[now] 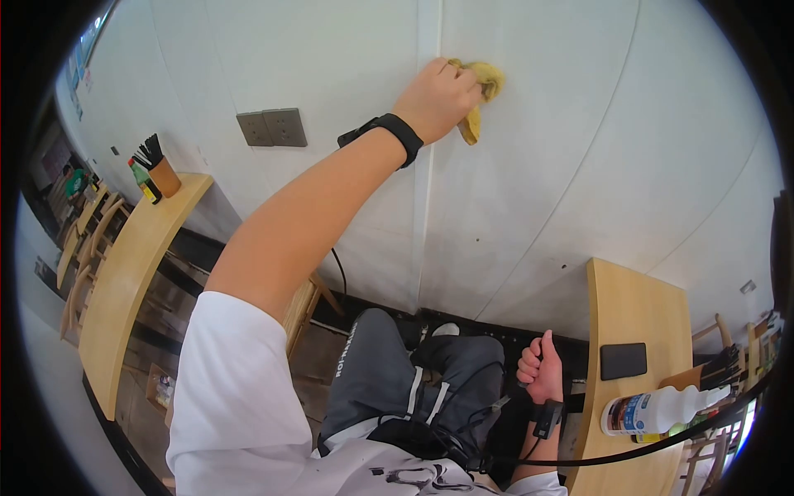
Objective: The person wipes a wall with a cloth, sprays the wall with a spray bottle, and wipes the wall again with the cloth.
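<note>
Up on the white wall panel, my left hand presses a yellow cloth. Its fingers are closed over the bunched cloth, and one end hangs below the hand. The cloth lies beside a vertical seam in the wall. Low on the right, my right hand is held near my leg with its fingers curled and thumb up. I see nothing in it. It is close to the edge of a wooden table, where a white spray bottle lies on its side and a black phone-like rectangle rests.
Brown wall sockets sit left of my raised hand. Another wooden table at left bears a chopstick holder and a green bottle. A black cable crosses the lower right. A person is far off at left.
</note>
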The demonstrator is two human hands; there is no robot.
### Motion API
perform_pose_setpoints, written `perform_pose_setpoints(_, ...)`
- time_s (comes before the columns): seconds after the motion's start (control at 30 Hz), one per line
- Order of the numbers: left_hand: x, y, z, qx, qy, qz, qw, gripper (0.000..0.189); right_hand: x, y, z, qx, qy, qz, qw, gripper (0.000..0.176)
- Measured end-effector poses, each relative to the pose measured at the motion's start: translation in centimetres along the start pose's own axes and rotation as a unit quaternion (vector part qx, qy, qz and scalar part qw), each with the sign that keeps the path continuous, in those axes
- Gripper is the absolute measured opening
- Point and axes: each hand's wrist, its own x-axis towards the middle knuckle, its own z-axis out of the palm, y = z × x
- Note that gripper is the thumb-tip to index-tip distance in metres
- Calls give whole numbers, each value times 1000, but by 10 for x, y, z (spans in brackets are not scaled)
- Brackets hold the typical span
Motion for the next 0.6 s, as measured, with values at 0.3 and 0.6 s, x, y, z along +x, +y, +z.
perform_pose_setpoints(0.3,-58,51,16,2,-38,41,998,11,3,1,-2,-7,10,-8,1000,47)
perform_pose_setpoints(0.6,-107,83,28,-56,-107,83,989,11,-11,0,-5,-28,36,-19,999,47)
